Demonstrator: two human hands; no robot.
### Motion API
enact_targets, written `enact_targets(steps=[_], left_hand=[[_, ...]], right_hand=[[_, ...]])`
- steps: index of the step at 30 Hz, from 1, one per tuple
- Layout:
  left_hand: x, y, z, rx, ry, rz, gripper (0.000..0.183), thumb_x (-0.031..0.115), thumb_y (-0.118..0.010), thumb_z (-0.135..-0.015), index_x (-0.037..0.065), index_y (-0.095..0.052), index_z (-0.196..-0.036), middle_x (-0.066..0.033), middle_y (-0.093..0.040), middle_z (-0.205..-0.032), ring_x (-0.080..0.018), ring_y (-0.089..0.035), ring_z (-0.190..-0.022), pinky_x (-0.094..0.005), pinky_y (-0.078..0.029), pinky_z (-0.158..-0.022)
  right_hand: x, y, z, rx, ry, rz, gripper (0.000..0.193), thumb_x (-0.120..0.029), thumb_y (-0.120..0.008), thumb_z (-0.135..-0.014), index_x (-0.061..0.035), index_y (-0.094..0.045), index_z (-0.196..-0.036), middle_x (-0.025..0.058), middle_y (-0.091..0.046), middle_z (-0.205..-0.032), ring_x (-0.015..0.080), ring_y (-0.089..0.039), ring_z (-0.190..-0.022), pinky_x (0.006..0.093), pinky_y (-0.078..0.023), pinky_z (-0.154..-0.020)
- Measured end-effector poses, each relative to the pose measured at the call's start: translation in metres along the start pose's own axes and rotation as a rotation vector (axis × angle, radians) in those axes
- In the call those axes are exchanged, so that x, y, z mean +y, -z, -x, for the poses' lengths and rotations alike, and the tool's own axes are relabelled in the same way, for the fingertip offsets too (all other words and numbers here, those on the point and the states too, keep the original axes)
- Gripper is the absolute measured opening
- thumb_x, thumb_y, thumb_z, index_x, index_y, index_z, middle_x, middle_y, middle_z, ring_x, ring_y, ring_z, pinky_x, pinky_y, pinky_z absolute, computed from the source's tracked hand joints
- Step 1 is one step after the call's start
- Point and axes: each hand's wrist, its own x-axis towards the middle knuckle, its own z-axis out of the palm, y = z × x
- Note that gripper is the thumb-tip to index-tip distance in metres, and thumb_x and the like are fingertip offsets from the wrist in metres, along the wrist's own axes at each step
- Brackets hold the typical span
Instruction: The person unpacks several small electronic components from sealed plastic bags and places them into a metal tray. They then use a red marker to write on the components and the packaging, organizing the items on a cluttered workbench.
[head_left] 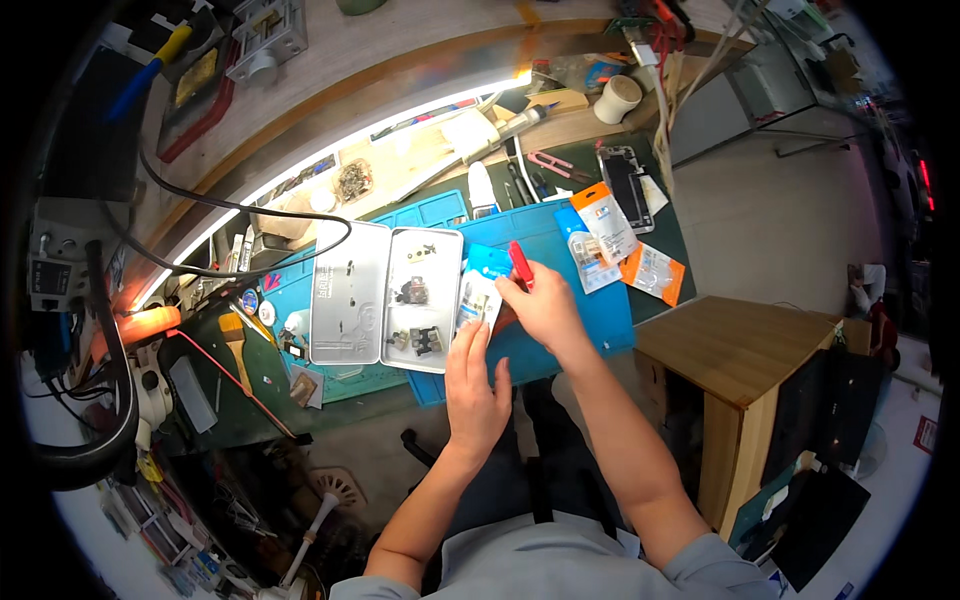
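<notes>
A blue and white plastic packet (483, 288) lies on the blue work mat, just right of a metal tin. My left hand (477, 395) rests with its fingers stretched out over the packet's near end. A red pen-like tool (521, 262) sticks up from my right hand (545, 308), whose fingers are closed round it at the packet's right edge. The tool's tip is hidden by the hand. In the open tin (412, 300) lie small dark metal parts (425, 340); its lid (349, 295) is folded back to the left.
Blue and orange packets (605, 225) and a phone with its inside exposed (627, 187) lie at the right. Pink-handled pliers (558, 165) and a white bottle (481, 188) stand behind. A black cable (250, 208) loops over the left side. A wooden cabinet (740, 345) stands right of the bench.
</notes>
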Motion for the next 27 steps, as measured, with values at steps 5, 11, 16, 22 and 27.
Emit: enact_targets(steps=[5,11,16,22,27], left_hand=[[0.028,0.008,-0.024,0.108,0.127,0.245,0.066,0.005,-0.071,-0.091,-0.005,-0.038,-0.148,-0.0236,-0.048,-0.144,-0.0358,-0.05,-0.133,-0.0432,-0.041,-0.11],[0.04,0.013,-0.04,-0.524,0.5,1.008,0.043,0.01,-0.067,-0.099,-0.005,-0.054,-0.137,-0.01,-0.068,-0.119,-0.0124,-0.065,-0.104,-0.0285,-0.053,-0.089],[0.067,0.023,-0.043,-0.7,0.529,0.839,0.033,0.013,-0.059,-0.104,-0.004,-0.06,-0.132,-0.0057,-0.071,-0.11,-0.0087,-0.065,-0.097,-0.0262,-0.052,-0.086],[0.109,0.032,-0.058,-0.799,0.393,0.563,0.032,0.015,-0.057,-0.105,-0.003,-0.063,-0.131,-0.004,-0.07,-0.11,-0.0097,-0.061,-0.102,-0.0276,-0.049,-0.092],[0.137,0.025,-0.066,-0.762,0.35,0.494,0.033,0.016,-0.054,-0.106,-0.003,-0.062,-0.132,-0.0051,-0.07,-0.11,-0.0102,-0.062,-0.102,-0.0277,-0.049,-0.092]], right_hand=[[-0.003,0.069,0.047,-0.056,-0.021,-0.266,0.023,-0.019,-0.074,-0.092,-0.0003,-0.069,-0.103,0.0012,-0.068,-0.083,0.0093,-0.058,-0.074,0.0298,-0.048,-0.066],[0.003,0.129,0.095,-0.068,-0.002,-0.256,0.025,-0.022,-0.076,-0.093,-0.0011,-0.069,-0.104,-0.0021,-0.064,-0.082,0.0068,-0.053,-0.067,0.0265,-0.045,-0.061],[0.011,0.173,0.083,-0.155,0.083,-0.093,0.032,-0.033,-0.076,-0.093,-0.0012,-0.072,-0.095,0.0,-0.065,-0.081,0.0055,-0.056,-0.063,0.0252,-0.045,-0.056],[-0.018,0.231,0.068,-0.581,0.075,-0.124,0.031,-0.03,-0.077,-0.092,-0.0016,-0.074,-0.105,0.0015,-0.069,-0.09,0.0079,-0.06,-0.084,0.0256,-0.048,-0.075],[-0.012,0.251,0.054,-0.696,-0.034,-0.176,0.027,-0.027,-0.078,-0.092,-0.0044,-0.072,-0.104,-0.0044,-0.059,-0.08,0.0037,-0.048,-0.067,0.0239,-0.04,-0.057]])
